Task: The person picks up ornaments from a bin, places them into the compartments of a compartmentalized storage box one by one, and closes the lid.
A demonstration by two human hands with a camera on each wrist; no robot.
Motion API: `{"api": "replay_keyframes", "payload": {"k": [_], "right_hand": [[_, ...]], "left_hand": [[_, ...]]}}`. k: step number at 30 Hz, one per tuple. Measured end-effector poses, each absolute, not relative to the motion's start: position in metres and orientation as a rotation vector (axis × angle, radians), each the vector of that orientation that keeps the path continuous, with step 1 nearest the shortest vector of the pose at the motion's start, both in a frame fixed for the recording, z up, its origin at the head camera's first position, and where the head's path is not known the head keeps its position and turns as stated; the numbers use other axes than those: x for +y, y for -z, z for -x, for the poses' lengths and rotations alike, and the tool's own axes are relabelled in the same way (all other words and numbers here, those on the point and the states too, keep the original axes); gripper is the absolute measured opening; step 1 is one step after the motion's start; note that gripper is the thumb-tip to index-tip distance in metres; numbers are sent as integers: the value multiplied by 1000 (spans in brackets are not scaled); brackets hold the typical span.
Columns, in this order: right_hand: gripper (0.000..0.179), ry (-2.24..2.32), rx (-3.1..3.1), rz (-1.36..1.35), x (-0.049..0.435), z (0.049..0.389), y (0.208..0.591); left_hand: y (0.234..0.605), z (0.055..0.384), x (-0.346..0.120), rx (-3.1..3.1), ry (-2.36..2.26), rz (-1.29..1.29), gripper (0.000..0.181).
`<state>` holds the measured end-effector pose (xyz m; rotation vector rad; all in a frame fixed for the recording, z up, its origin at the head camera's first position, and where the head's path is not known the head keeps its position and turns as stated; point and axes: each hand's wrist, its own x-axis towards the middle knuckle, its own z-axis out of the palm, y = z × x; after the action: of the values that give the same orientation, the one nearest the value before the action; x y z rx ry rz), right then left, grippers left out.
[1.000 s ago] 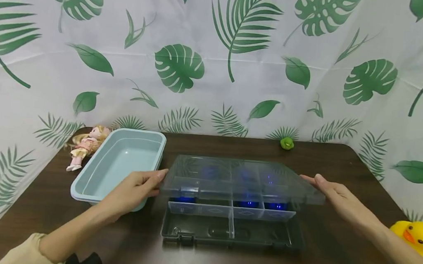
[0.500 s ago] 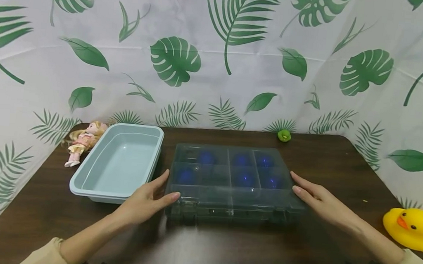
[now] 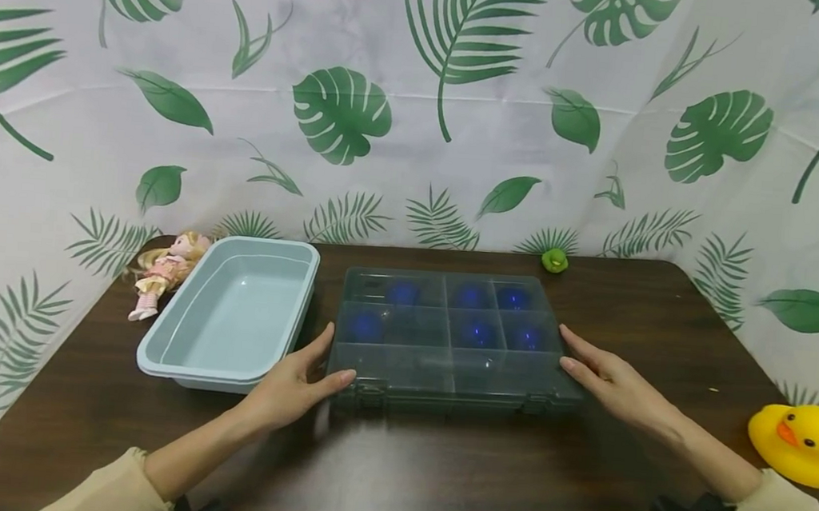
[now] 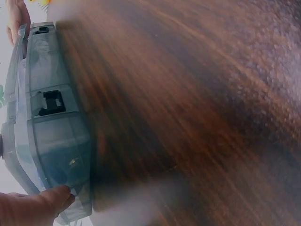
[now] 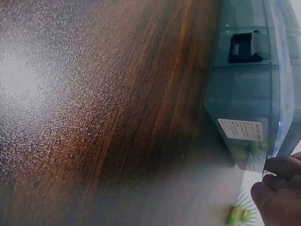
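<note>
A clear grey plastic compartment box (image 3: 408,361) stands on the dark wooden table, its lid lowered over the top. Several shiny blue round things (image 3: 479,333) show through the lid, each in its own compartment. My left hand (image 3: 286,390) grips the box's left front corner, the thumb (image 4: 59,197) against it in the left wrist view. On the right side, my right hand (image 3: 612,384) holds the box between thumb and fingers. Front latches appear in both wrist views, a black one (image 5: 247,47) among them; whether they are fastened I cannot tell.
Left of the box is a light blue basin (image 3: 231,314), close to my left hand. A doll (image 3: 166,272) lies beyond it. The big yellow rubber duck (image 3: 802,447) sits at the right, and a small green duck (image 3: 555,260) near the back edge.
The lid, raised and tilted a second ago, has come down over the compartments. Both hands have shifted with it to the box's sides, and the box sits slightly farther back.
</note>
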<state>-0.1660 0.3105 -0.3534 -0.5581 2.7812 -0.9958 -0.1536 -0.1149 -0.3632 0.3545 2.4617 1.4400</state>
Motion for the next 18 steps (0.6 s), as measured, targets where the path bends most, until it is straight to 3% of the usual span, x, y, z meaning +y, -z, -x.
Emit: {"api": "replay_keyframes", "payload": {"k": [18], "right_hand": [[61,976,2804,534,308,167,357]], "left_hand": [[376,155,-107,2358,-1672,-289,89]]}}
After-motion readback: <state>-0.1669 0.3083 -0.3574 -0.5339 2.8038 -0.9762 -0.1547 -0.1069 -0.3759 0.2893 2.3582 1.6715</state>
